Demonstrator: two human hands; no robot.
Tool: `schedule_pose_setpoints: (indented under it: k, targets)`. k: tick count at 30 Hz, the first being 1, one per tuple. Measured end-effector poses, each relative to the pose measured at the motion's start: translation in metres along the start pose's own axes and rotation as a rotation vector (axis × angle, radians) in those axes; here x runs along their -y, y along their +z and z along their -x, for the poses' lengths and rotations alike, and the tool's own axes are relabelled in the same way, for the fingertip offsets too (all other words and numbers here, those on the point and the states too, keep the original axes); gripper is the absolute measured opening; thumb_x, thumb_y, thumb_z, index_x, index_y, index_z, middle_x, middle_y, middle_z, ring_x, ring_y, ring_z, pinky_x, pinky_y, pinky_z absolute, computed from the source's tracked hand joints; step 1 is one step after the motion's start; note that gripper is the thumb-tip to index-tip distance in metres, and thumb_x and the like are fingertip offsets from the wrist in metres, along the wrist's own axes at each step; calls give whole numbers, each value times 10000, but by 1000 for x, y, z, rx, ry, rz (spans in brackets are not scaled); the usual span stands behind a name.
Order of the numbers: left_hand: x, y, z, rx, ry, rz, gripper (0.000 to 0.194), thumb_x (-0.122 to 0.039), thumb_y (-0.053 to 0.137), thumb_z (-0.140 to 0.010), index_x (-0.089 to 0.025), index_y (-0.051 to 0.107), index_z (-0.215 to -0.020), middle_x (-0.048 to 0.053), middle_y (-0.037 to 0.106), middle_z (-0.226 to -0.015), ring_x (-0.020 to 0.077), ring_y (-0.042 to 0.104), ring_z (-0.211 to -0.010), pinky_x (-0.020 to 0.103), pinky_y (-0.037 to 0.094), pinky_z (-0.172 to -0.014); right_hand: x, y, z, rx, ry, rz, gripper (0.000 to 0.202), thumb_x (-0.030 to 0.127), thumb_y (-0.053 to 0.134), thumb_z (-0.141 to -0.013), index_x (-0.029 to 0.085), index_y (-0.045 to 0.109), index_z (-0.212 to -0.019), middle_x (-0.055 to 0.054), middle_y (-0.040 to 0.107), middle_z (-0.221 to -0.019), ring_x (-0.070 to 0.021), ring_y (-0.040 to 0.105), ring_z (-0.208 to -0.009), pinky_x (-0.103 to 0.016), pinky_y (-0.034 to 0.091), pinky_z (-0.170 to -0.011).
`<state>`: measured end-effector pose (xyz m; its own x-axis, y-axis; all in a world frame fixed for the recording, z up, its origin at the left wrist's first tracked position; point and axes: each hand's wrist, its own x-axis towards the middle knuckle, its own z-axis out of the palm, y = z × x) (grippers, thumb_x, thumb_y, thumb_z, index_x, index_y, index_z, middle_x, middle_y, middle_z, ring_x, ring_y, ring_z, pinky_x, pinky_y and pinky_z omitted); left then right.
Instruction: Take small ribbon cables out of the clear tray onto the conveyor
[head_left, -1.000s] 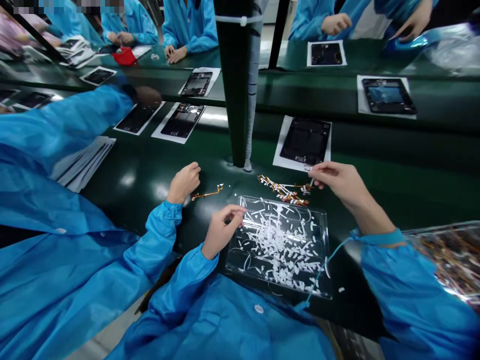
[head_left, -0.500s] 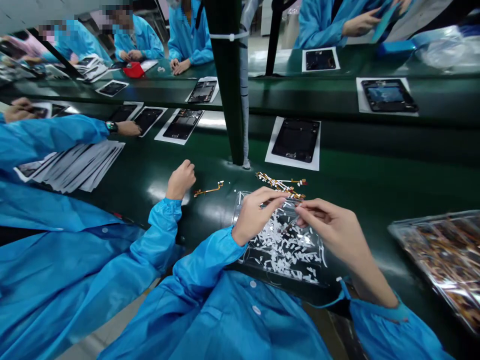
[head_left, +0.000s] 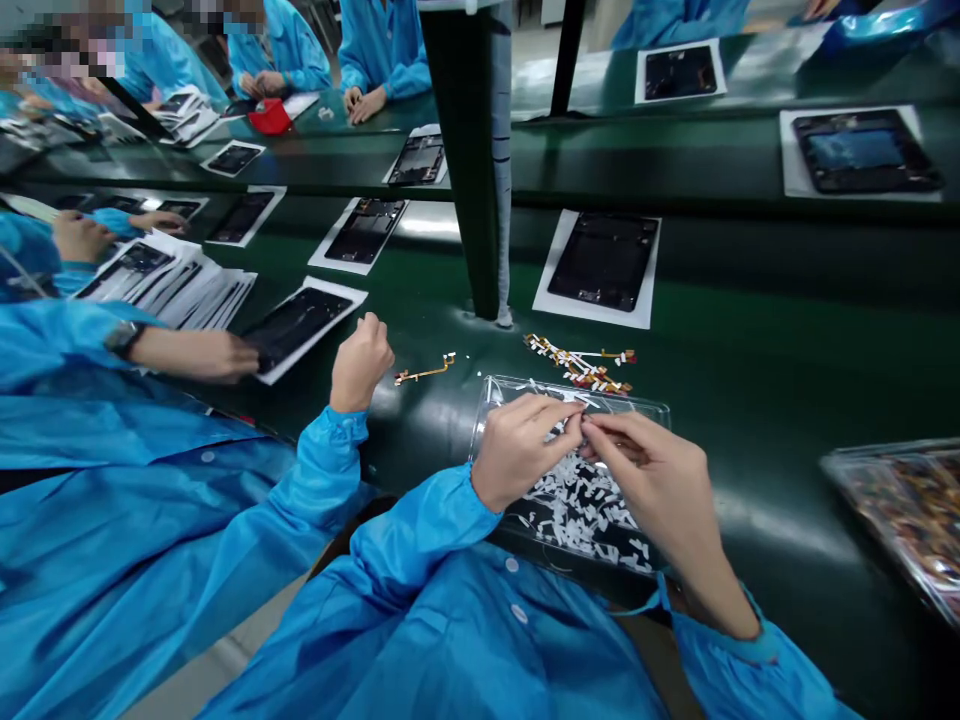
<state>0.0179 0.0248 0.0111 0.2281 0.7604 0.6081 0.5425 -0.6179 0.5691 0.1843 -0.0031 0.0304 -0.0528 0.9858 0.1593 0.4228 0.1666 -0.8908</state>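
Note:
My left hand (head_left: 525, 452) and my right hand (head_left: 658, 480) meet fingertip to fingertip, both closed in a pinch. Whatever sits between the fingers is too small and hidden to name. Below them stands a clear plastic tray (head_left: 651, 407) strewn with small white strips (head_left: 577, 522). Just beyond the tray's back edge lies a small pile of orange flex cables (head_left: 581, 370) with white pieces on them. One separate flex cable (head_left: 424, 374) rests to the left, near a co-worker's closed hand (head_left: 362, 362).
On the right is another clear tray (head_left: 896, 510) full of flex cables. A tablet housing (head_left: 600, 262) on white paper lies ahead, right of a green post (head_left: 472, 170). To the left, a co-worker's other hand (head_left: 199, 355) touches a tablet housing (head_left: 300, 325) beside stacked papers (head_left: 187, 285).
My hands have drawn closer together and slightly lower over the tray. The neighbouring co-worker's far arm has come back toward them with a tablet housing on paper. The view has shifted slightly.

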Motion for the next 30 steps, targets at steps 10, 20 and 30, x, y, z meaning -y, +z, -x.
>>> schedule_pose_setpoints:
  k: [10, 20, 30]
  targets:
    - [15, -13, -1, 239, -359, 125, 158, -246, 627, -963, -181, 753, -891, 33, 736, -841, 154, 683, -794, 272, 550, -726, -9, -19, -5, 77, 159, 59, 261, 485, 641, -950, 236, 722, -957, -26, 686, -817, -172, 628, -700, -307, 488, -647]
    - [12, -13, -2, 161, -347, 318, 217, -286, 588, -1020, -193, 758, -1117, 73, 765, -1060, 152, 712, -918, 268, 580, -750, -19, -19, -11, 224, 349, -182, 321, 529, 729, -876, 214, 760, -929, -9, 664, -667, -152, 609, -620, -276, 502, -606]
    - [9, -6, 8, 117, 137, -219, 158, -270, 612, -998, -198, 751, -1025, 22, 780, -902, 146, 719, -776, 290, 521, -665, -25, -13, -13, 227, 367, -180, 358, 583, 716, -861, 254, 804, -974, -25, 712, -661, -196, 678, -616, -312, 579, -619]
